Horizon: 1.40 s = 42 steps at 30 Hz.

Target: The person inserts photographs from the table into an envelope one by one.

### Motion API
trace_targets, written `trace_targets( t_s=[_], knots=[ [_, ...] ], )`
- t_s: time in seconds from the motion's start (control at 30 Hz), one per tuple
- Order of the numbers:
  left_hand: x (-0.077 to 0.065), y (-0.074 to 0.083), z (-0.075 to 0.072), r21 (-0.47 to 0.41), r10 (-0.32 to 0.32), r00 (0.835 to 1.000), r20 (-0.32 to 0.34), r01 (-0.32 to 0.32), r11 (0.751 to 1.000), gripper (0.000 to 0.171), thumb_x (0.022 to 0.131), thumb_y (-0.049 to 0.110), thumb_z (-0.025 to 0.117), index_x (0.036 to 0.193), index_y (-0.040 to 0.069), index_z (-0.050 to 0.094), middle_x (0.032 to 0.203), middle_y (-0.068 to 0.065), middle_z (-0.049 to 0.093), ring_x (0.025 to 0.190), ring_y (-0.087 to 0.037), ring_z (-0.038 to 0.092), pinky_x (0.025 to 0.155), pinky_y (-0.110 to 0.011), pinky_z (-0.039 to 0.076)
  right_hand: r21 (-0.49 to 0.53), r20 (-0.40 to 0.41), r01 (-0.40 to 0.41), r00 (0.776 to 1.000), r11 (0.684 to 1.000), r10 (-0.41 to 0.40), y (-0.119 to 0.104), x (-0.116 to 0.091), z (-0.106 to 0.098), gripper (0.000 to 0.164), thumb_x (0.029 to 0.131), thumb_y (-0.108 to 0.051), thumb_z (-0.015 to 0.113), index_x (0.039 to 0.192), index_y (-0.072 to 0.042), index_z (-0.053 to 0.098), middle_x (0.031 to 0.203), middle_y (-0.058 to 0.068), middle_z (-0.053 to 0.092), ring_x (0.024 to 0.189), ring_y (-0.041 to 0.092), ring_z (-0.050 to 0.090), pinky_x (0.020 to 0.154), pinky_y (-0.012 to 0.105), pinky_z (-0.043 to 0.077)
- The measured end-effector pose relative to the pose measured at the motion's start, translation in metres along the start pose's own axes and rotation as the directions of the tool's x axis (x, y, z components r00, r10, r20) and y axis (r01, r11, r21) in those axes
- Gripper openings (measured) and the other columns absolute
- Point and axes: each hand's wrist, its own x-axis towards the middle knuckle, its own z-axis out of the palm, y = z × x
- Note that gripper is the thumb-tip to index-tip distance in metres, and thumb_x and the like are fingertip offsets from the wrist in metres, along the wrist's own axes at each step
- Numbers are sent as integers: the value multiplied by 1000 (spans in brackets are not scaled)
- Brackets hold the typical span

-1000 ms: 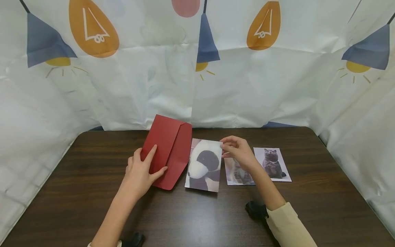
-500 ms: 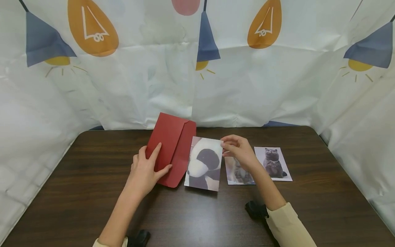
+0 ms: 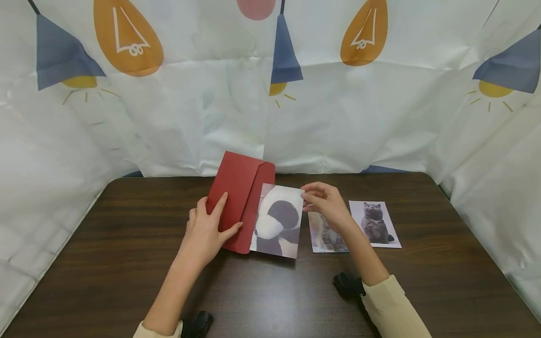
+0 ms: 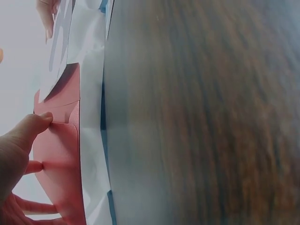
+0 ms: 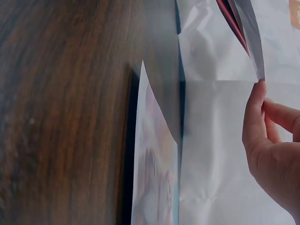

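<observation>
My left hand (image 3: pixel 204 232) holds a red envelope (image 3: pixel 238 180), thumb and forefinger spread over its front. Tilted, the envelope has its far end raised above the table's back edge, its flap side facing right. In the left wrist view the thumb (image 4: pixel 40 121) lies on the envelope near a fold line. My right hand (image 3: pixel 327 206) pinches the upper right corner of a photo card (image 3: pixel 276 220) with a black-and-white, panda-like animal. In the head view this card overlaps the envelope's right side; the right wrist view shows it nearly edge-on, lifted off the table.
Beside the right hand lies a kitten photo card (image 3: pixel 325 237), partly covered by the forearm. A grey cat photo card (image 3: pixel 374 223) lies further right. The dark wooden table (image 3: pixel 105 263) meets a white patterned curtain (image 3: pixel 169 126) at the back.
My left hand has moved right and slightly away with the envelope, until it sits behind the panda-like card. The right hand with the card has risen a little.
</observation>
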Motion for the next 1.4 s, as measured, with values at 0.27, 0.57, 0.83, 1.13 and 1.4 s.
trace_targets(
  t_s=[0.27,0.57,0.83,1.13,1.4],
  knots=[
    [3,7,3,-1,-3,1000,6,3,1000,82,91,33,82,158,4,45,148,-38,40,119,-57,49,91,-65,54,3,-8,8,1000,1000,-8,0,2,1,29,102,2,64,126,18,59,91,-2,70,82,17,66,76,28,63],
    [6,15,2,-18,-23,999,28,24,1000,83,92,34,82,160,5,44,150,-37,38,123,-56,47,94,-65,54,19,-24,9,1000,1000,-9,-3,1,1,28,102,3,63,125,18,59,89,-3,69,81,16,66,75,27,62],
    [8,18,4,-26,-31,999,38,32,999,84,91,34,82,160,5,43,150,-36,38,125,-55,47,95,-64,54,28,-31,10,999,1000,-9,-3,3,0,29,102,3,63,126,18,59,89,-3,70,82,18,67,75,26,62],
    [9,21,6,-26,-19,1000,22,20,999,85,90,34,84,159,5,44,149,-37,39,122,-55,49,95,-64,54,22,-37,14,999,1000,-13,-5,3,1,30,101,4,64,127,18,59,90,-2,70,81,17,67,76,27,63],
    [9,21,7,-22,-21,1000,23,22,1000,83,90,33,83,158,4,45,148,-37,40,121,-55,49,94,-64,55,35,-34,20,999,999,-19,-3,3,4,28,101,4,64,126,18,59,88,-1,70,80,18,66,75,28,63]
  ],
)
